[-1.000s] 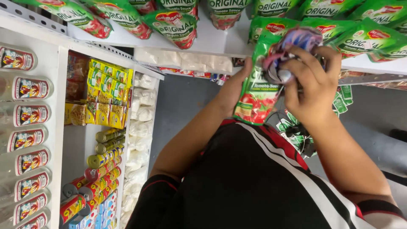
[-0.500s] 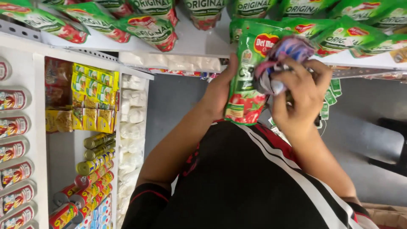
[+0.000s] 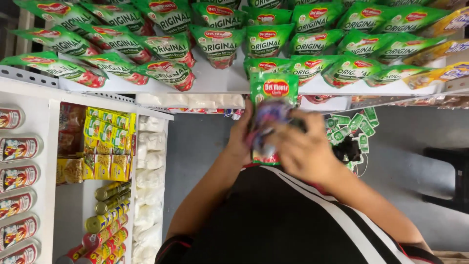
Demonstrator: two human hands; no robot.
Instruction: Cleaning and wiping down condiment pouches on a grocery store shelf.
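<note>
My left hand [image 3: 240, 139] holds a green sauce pouch [image 3: 272, 89] by its left edge, just below the front of the shelf. My right hand [image 3: 305, 151] presses a crumpled purple and white cloth [image 3: 267, 122] against the front of the pouch; the cloth is blurred. The lower half of the pouch is hidden behind the cloth and my right hand. My black shirt with red and white stripes [image 3: 293, 220] fills the bottom of the view.
A white shelf [image 3: 215, 80] holds several rows of green sauce pouches [image 3: 215, 44], with yellow pouches [image 3: 439, 54] at the right. Lower left shelves carry cans [image 3: 17, 146], yellow packets [image 3: 107, 142] and white bags [image 3: 149, 161]. Small green sachets [image 3: 354, 127] hang right of my hands.
The pouch and both hands have shifted left and downward in view as my head turned. The cloth has moved lower across the pouch's front.
</note>
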